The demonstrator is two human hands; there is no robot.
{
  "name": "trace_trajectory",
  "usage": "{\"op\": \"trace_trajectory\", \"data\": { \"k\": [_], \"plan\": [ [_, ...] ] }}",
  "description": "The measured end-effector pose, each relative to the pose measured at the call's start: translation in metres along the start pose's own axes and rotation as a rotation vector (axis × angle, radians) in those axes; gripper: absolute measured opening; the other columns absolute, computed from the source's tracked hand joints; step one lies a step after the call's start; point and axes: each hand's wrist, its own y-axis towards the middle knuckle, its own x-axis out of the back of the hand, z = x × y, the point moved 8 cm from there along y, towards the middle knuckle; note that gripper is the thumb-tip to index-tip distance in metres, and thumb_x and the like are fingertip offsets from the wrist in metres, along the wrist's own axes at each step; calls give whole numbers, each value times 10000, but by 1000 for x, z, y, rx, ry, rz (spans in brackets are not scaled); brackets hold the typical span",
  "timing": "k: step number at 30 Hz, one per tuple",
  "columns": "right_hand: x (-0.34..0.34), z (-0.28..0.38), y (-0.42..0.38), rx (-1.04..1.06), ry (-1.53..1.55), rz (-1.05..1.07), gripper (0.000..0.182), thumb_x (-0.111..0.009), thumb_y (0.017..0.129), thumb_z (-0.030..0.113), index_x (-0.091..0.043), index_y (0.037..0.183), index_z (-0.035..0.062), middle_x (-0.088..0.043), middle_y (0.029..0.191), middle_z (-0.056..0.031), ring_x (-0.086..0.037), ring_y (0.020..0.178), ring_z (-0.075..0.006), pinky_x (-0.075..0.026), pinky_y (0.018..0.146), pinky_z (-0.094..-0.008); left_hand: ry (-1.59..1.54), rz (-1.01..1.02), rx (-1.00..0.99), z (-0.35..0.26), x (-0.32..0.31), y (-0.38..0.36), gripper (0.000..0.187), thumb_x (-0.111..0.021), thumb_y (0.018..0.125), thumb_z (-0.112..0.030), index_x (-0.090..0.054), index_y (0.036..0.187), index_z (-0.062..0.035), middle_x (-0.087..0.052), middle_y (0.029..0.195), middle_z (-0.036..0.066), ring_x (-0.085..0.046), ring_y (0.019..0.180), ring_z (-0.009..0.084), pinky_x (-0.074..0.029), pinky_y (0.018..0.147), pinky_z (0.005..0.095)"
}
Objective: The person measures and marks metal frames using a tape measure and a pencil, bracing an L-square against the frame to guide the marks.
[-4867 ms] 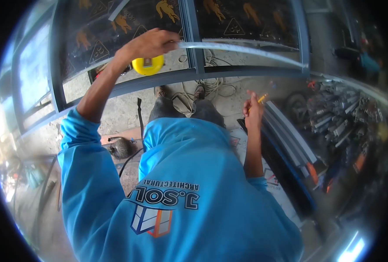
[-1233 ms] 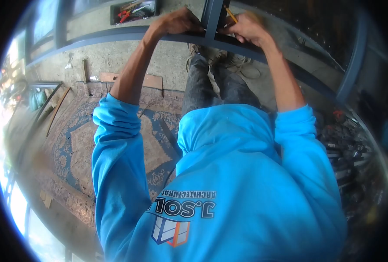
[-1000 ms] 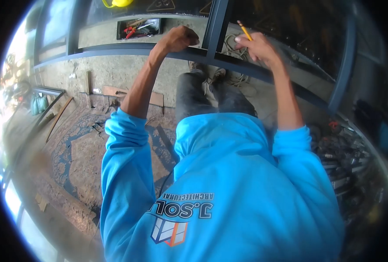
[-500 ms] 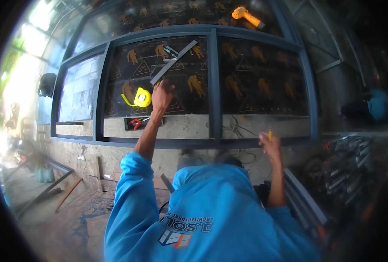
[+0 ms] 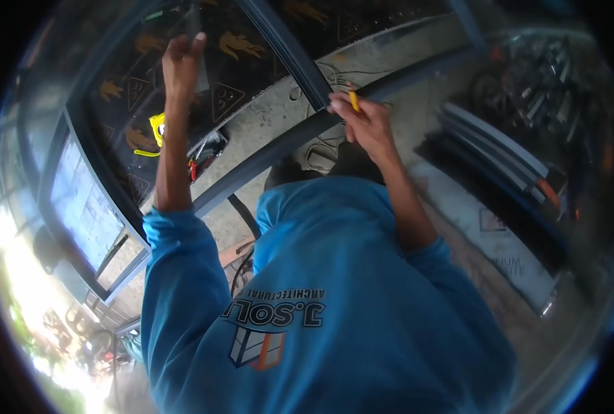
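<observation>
My left hand (image 5: pixel 182 65) is closed on a grey metal square (image 5: pixel 202 77), whose blade shows blurred beside the thumb and below the fingers. Beneath it lies a dark board with gold prints (image 5: pixel 241 45). Partly behind my left forearm rests a yellow tape measure (image 5: pixel 158 128), its tape end sticking out. My right hand (image 5: pixel 369 127) pinches a yellow pencil (image 5: pixel 354 101) above the near bar of a dark grey metal frame (image 5: pixel 272 148).
An open tray with red-handled tools (image 5: pixel 210 150) sits beyond the near bar. Cords (image 5: pixel 320 155) lie on the floor. Grey metal profiles (image 5: pixel 493 148) are stacked at the right, near a pile of metal pieces (image 5: pixel 538 76). A bright panel (image 5: pixel 86 200) shows at the left.
The view has turned and shifted toward the right. My left hand has closed on the square, which now lies along it. My right hand still holds the pencil, now nearer the frame.
</observation>
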Motion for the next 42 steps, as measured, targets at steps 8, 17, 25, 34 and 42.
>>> {"op": "trace_trajectory", "data": {
  "k": [8,17,25,34,42],
  "plan": [
    [-29,-28,-54,-231,-48,478,423,-699,840,214,-595,1201,21,-618,717,-32,-525,523,-96,-424,464,-249,-591,-100,317,-84,-126,-269,253,-585,936,-259,-549,1012,-21,-537,799,29,-506,736,110,-436,644,257],
    [71,-123,-66,-201,-353,579,364,-693,843,202,-614,1142,9,-560,697,-103,-488,611,-152,-418,581,-316,482,83,-167,-104,-112,-313,636,-867,620,-168,-517,1134,-35,-544,1052,157,-533,961,315,-437,847,400],
    [66,-149,-60,-194,-331,738,344,-658,865,192,-624,1164,27,-527,609,-92,-454,542,-138,-400,551,-323,700,518,-449,-74,-169,-243,938,-879,564,-266,-403,1372,-268,-273,1437,172,-331,1278,405,-335,1014,536],
    [64,-155,-61,-221,-239,687,363,-646,880,201,-607,1185,6,-563,649,-77,-474,557,-117,-401,534,-300,611,688,-579,-58,-186,-234,879,-870,563,-251,-444,1332,-255,-376,1352,102,-410,1207,342,-429,946,478],
    [71,-143,-61,-424,-364,624,349,-628,903,282,-643,1088,-13,-604,696,-83,-516,570,-125,-436,553,-276,561,632,-632,-57,-184,-232,922,-875,510,-219,-475,1339,-270,-426,1340,46,-482,1146,285,-506,910,405]
  ]
}}
